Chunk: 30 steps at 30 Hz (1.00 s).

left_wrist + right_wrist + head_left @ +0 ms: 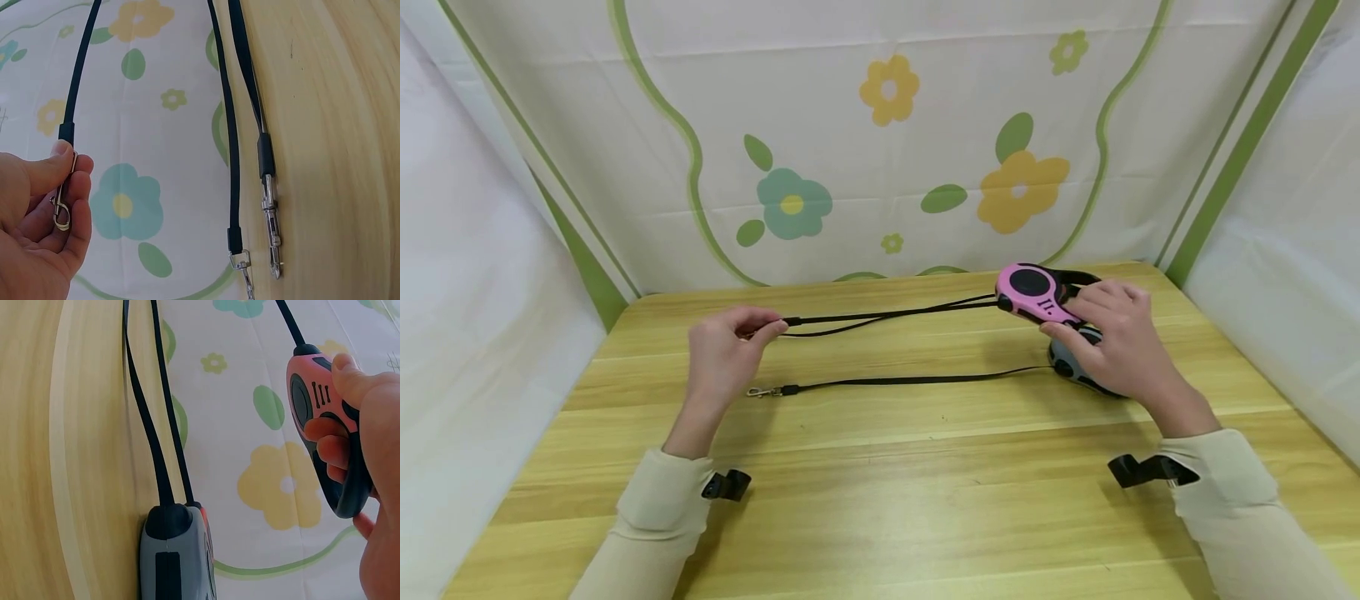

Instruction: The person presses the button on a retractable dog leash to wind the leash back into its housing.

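Note:
In the head view my right hand (1112,333) grips a pink and black retractable dog leash (1037,296) by its handle, above the table. Its black strap (865,316) runs across to my left hand (726,346). Between thumb and fingers, the left hand pinches the strap's end at the metal clip (61,215). Beneath the right hand a grey retractable leash (1063,362) stands on the table, partly hidden, its strap stretched left to a silver clip (763,392). Behind it, the right wrist view shows a sliver of a reddish-cased leash (208,528); most of that case is hidden.
A wooden table (880,483) carries the leashes. White cloth with printed flowers (850,158) hangs behind its far edge, and white cloth walls (1285,233) stand at both sides. Another strap (232,156) with a metal clip lies between the held strap and the grey leash's strap.

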Available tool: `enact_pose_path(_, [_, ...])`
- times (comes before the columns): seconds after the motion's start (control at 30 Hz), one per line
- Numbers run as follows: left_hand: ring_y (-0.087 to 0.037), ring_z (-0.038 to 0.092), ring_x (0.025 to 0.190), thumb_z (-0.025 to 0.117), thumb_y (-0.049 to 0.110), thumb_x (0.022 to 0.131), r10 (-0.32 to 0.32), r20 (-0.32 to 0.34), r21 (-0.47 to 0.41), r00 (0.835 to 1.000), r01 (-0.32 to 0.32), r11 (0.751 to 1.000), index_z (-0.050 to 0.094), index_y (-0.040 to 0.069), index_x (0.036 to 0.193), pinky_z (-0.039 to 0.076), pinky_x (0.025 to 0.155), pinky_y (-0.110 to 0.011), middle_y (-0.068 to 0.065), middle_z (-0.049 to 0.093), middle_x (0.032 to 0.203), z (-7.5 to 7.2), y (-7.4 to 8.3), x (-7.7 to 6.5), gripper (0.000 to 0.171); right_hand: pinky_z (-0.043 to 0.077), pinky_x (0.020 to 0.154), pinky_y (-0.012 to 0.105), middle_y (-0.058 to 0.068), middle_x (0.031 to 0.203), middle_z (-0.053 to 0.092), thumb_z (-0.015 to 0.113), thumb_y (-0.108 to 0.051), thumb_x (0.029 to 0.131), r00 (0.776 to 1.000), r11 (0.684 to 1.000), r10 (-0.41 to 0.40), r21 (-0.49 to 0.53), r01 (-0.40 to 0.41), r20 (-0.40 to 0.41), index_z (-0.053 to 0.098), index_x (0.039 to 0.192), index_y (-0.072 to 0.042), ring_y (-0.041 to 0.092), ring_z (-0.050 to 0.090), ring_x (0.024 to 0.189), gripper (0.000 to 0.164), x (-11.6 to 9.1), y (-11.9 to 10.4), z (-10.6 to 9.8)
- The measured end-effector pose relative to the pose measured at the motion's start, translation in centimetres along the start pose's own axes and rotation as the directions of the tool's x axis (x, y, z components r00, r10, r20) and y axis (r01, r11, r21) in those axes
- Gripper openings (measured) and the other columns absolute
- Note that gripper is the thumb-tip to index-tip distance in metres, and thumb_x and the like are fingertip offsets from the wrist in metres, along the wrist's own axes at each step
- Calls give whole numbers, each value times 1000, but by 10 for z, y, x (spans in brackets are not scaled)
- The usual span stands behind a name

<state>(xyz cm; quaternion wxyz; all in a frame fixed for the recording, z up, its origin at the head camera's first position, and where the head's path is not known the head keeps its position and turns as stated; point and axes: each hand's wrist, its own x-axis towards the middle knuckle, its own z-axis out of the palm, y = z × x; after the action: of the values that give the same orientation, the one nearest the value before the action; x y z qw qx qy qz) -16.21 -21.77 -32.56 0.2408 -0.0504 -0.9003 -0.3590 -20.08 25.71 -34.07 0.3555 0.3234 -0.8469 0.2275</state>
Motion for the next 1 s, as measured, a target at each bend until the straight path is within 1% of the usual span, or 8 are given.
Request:
enact_pose_path(0.1, [-27,76,82,81,18,96,21,0,-6,1000,-21,1000,83,6,104,49,69,-11,-12,82,94,1,2,-1,14,34,89,58,22,89,72,47,-72,103,1000,1000,-5,23,4,6,74,89,4,41,57,98,82,-1,-1,1])
enact_pose_path(0.3, [-28,76,81,82,18,95,37,-8,-21,999,-37,999,84,7,102,47,69,-12,-12,82,93,3,5,-2,13,41,86,44,19,87,70,53,-63,105,998,995,-56,77,58,-19,72,88,5,37,56,95,73,0,-1,5])
enact_pose_path(0.4, [-28,76,81,82,18,95,37,-14,-29,999,-37,999,84,7,102,46,69,-12,-12,82,92,3,7,-3,12,42,84,41,18,88,71,54,-63,105,999,996,-48,80,49,-24,73,90,5,36,56,96,72,0,-1,6])
enact_pose_path(0.57, [-24,74,79,82,18,95,46,-29,-16,999,-47,999,84,7,101,46,67,-13,-11,82,92,1,8,-3,12,43,79,35,19,93,71,61,-57,105,1000,998,2,57,-3,10,73,97,6,33,56,98,64,-1,-2,3])
enact_pose_path(0.63, [-23,73,78,83,17,94,52,-37,-9,998,-52,999,84,7,101,46,66,-13,-10,82,91,1,8,-3,12,42,77,32,18,94,70,60,-58,105,1000,999,15,50,-16,24,72,98,5,31,55,97,64,-1,-2,2])
enact_pose_path(0.67, [-23,73,78,83,16,94,53,-40,-10,998,-54,999,84,7,101,46,66,-13,-10,82,91,1,8,-4,12,42,76,31,17,93,70,61,-57,104,1000,999,15,50,-16,25,72,97,4,31,55,97,63,-1,-2,2])
enact_pose_path(0.83, [-21,73,77,84,16,93,60,-40,-13,997,-60,998,84,7,100,47,67,-11,-9,82,90,2,9,-4,11,41,75,29,15,89,71,50,-69,103,1000,998,-9,60,8,12,73,95,2,30,55,96,75,-1,-2,4])
enact_pose_path(1.0, [-20,73,76,84,17,93,56,-27,-25,998,-57,998,83,7,98,48,68,-8,-9,82,90,3,10,-4,12,42,74,28,15,89,72,51,-67,103,999,996,-46,77,47,-18,75,94,3,30,55,94,74,0,-3,6])
